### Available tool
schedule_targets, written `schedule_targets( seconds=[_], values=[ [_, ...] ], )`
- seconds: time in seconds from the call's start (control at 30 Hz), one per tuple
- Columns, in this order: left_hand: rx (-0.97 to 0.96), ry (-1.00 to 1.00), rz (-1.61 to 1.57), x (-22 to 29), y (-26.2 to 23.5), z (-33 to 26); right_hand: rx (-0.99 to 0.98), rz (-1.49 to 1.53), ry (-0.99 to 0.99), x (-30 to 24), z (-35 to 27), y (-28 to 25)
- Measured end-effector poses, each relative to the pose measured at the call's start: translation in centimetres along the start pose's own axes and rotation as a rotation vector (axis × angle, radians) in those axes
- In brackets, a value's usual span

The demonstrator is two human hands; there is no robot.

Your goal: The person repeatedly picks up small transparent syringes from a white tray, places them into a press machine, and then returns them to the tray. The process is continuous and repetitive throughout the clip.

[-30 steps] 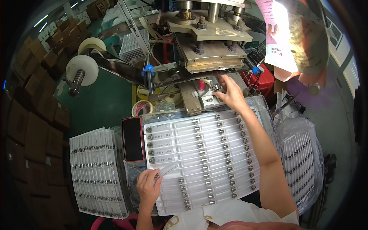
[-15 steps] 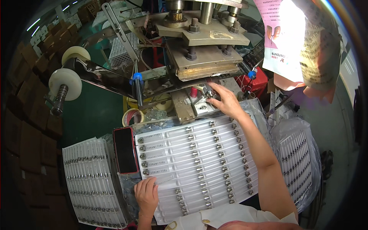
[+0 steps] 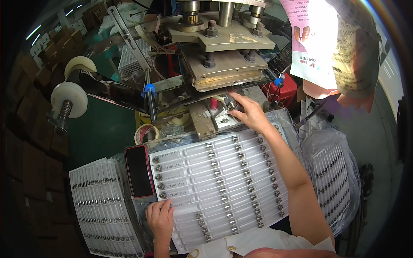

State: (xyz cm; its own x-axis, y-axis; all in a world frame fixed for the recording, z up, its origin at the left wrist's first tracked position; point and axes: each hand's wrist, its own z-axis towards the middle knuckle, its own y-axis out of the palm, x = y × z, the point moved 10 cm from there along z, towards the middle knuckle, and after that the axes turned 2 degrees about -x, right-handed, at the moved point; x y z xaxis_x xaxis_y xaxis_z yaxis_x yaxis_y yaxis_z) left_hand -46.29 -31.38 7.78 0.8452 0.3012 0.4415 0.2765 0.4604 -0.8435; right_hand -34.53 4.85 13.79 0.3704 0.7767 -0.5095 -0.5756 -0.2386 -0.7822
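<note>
Clear plastic sleeves (image 3: 219,180) lay in a fanned sheet on the near desk; the left hand (image 3: 160,219) rested open on their near-left edge, beside a red phone (image 3: 139,170). Farther off, the right hand (image 3: 248,112) pinched a small metal piece (image 3: 232,105) under the press (image 3: 226,64).

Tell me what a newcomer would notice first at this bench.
First, the big white sheet of packed small metal parts fanned across the middle, with the left hand resting on its near left corner. Next, the heavy metal press at the top, where the right hand reaches to the fixture block under its plate. A red-cased phone lies left of the sheet.
</note>
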Motion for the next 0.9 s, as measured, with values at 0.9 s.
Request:
schedule_targets(
  seconds=[0.9],
  values=[
    [-0.156,0.002,-0.139,0.3,-1.6,-3.6,-0.001,0.02,0.134,0.7,-0.4,0.0]
  ],
)
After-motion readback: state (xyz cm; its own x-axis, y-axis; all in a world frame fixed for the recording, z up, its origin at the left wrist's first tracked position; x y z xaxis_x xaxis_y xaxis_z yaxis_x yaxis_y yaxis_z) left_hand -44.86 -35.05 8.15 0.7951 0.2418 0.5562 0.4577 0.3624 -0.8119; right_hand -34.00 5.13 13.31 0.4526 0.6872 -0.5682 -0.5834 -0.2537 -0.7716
